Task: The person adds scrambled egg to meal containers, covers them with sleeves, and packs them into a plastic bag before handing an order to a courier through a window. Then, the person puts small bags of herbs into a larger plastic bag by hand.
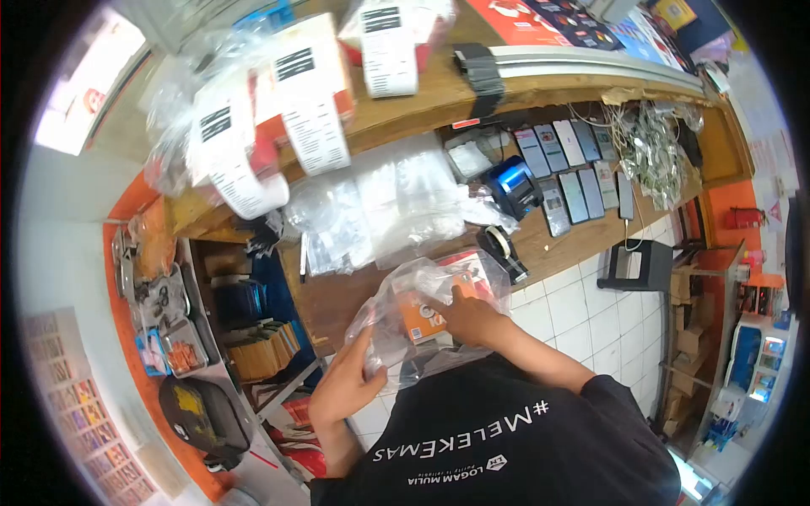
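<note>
"At the near edge of the tabletop [331, 305]: orange box [418, 320], clear plastic bag [384, 295] around it. Hands?"

"Right hand [472, 320]: grip released, fingers spread over the box. Left hand [344, 379]: at the bag's left side, thumb apart from fingers; cannot tell if that grip is clenched on the plastic."

"Surroundings?"

"Clear packets [405, 198] beyond the box. Blue-and-black device [513, 185] farther right, then phones [574, 198] laid in rows."

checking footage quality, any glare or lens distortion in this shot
Head view: strong fisheye curve with black corners; glare blows out the panel at upper left; pale highlights wash out the desk's plastic bags; the orange box looks hazy through its plastic.
</note>
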The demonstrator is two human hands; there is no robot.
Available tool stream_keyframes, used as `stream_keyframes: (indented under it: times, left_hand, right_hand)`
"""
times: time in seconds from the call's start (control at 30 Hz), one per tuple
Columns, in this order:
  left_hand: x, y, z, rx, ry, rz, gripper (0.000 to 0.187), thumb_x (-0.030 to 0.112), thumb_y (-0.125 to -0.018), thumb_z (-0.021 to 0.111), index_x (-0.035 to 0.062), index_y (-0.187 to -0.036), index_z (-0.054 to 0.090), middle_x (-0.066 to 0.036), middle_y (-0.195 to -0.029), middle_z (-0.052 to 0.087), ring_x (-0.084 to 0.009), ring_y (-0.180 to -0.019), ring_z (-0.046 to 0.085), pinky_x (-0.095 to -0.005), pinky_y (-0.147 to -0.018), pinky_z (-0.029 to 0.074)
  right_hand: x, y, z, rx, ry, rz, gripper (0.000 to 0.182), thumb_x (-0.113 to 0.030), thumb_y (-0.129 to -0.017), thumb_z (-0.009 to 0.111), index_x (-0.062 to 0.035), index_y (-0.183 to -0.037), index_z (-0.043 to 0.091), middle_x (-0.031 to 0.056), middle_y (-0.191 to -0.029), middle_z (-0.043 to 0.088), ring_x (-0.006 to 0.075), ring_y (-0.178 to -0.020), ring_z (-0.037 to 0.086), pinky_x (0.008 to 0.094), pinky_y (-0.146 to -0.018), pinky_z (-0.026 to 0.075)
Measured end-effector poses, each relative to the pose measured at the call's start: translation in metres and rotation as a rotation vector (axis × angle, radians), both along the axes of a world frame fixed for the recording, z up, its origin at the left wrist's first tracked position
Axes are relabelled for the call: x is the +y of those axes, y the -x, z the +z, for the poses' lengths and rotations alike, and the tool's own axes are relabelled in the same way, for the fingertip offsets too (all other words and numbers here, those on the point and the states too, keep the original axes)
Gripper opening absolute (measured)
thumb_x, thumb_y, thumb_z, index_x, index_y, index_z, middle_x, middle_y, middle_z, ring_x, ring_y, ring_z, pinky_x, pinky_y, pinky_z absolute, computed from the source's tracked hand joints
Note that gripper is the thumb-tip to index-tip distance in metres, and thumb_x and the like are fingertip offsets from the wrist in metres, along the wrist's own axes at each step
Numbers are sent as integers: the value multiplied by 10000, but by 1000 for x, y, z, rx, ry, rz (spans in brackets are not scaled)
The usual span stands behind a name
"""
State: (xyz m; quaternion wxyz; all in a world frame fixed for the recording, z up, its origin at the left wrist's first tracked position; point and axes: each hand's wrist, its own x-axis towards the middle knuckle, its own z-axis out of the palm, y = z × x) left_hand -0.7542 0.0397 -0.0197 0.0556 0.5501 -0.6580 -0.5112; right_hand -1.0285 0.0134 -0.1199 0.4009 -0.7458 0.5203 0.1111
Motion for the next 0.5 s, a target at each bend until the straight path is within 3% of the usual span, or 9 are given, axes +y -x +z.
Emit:
stream_keyframes:
  times: [0.03,0.07,0.17,0.2,0.23,0.3,0.37,0.43,0.5]
  left_hand:
    - [-2,3,6,-6,-19,10,803,151,-829,740,36,-1543,393,-308,-1398,518,-364,-1082,617,-394,-895,512]
    - [-1,4,13,-49,30,-10,777,163,-832,748,53,-1531,426,-308,-1428,496,-376,-1111,604,-406,-929,496]
    - [9,9,40,-258,314,-133,709,195,-839,768,109,-1494,511,-303,-1537,407,-408,-1225,552,-452,-1050,428]
    - [9,15,52,-317,278,-62,680,194,-837,771,140,-1476,545,-268,-1635,274,-436,-1397,425,-494,-1155,310]
    - [12,19,60,-357,300,-53,693,173,-834,767,139,-1485,534,-258,-1642,264,-433,-1431,387,-487,-1173,296]
    - [16,26,74,-440,348,-46,720,132,-829,760,137,-1504,510,-239,-1658,244,-427,-1500,310,-474,-1207,269]
    - [2,48,87,-349,369,-3,733,129,-812,779,109,-1494,513,-226,-1657,255,-443,-1478,345,-479,-1189,305]
    - [-15,73,93,-257,359,18,715,126,-826,778,86,-1488,513,-225,-1646,282,-436,-1469,366,-472,-1177,326]
    - [-38,93,85,-142,354,-72,689,160,-857,756,77,-1492,502,-233,-1618,330,-421,-1461,378,-452,-1174,331]
  right_hand:
    - [1,7,17,19,-33,25,573,-163,-936,599,-134,-1486,439,352,-1268,559,438,-970,700,493,-846,572]
    - [3,24,30,-114,147,91,521,-161,-917,622,-113,-1427,525,300,-1145,652,409,-932,715,493,-822,575]
    - [-54,75,55,-589,-581,-193,415,-175,-884,655,-76,-1287,638,260,-1050,698,385,-876,726,495,-828,571]
    - [-72,91,28,-516,-241,-233,358,-185,-872,672,-64,-1209,670,243,-1058,703,368,-855,732,486,-808,578]
    - [-90,102,-15,-438,98,-270,306,-195,-860,688,-53,-1131,701,227,-1065,708,352,-834,738,477,-787,585]
    - [-125,101,-80,-59,477,-526,157,-129,-867,666,-18,-972,705,191,-957,725,329,-888,732,442,-768,595]
    - [-142,104,-165,133,929,-392,124,-117,-844,666,-18,-902,712,201,-912,724,368,-887,723,447,-766,586]
    - [-157,111,-210,190,750,-347,108,-116,-846,663,-25,-873,713,217,-888,716,390,-886,714,457,-769,574]
    - [-161,114,-212,137,627,-364,98,-106,-846,660,-25,-862,712,223,-882,715,395,-880,710,459,-763,566]
